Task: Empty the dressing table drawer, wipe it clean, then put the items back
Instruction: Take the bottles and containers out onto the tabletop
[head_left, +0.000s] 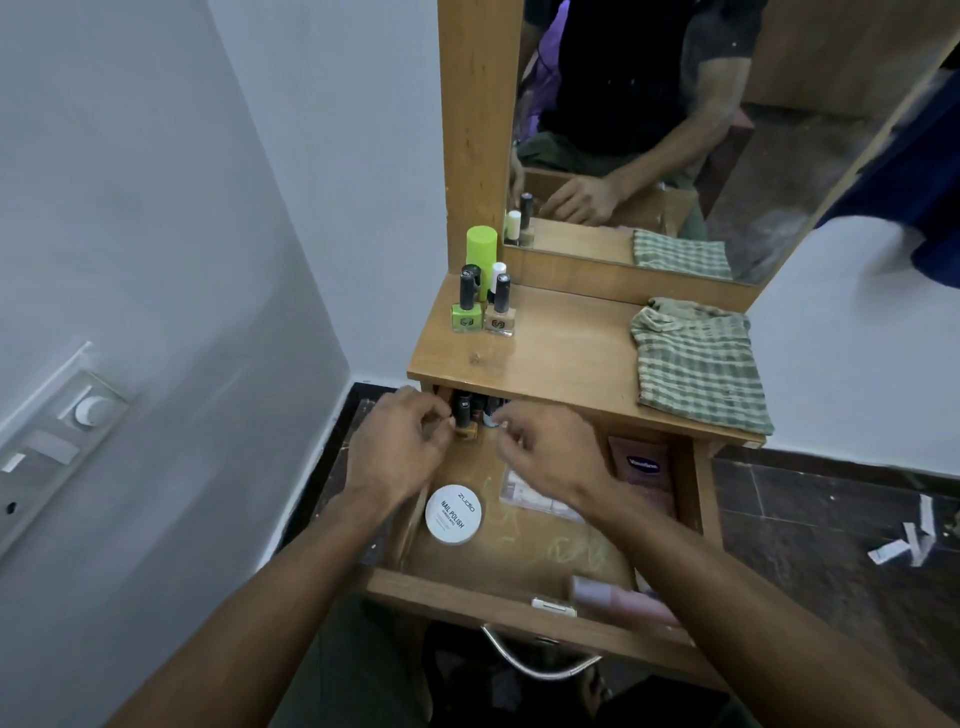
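Drawer (519, 592) bottles (464, 415) stand between both hands' fingers (441, 415).

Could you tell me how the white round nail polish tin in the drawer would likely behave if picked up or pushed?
The tin lies flat on its broad face, so it should slide, not tip. It looks small and probably light. On edge, its round shape could roll across the drawer.
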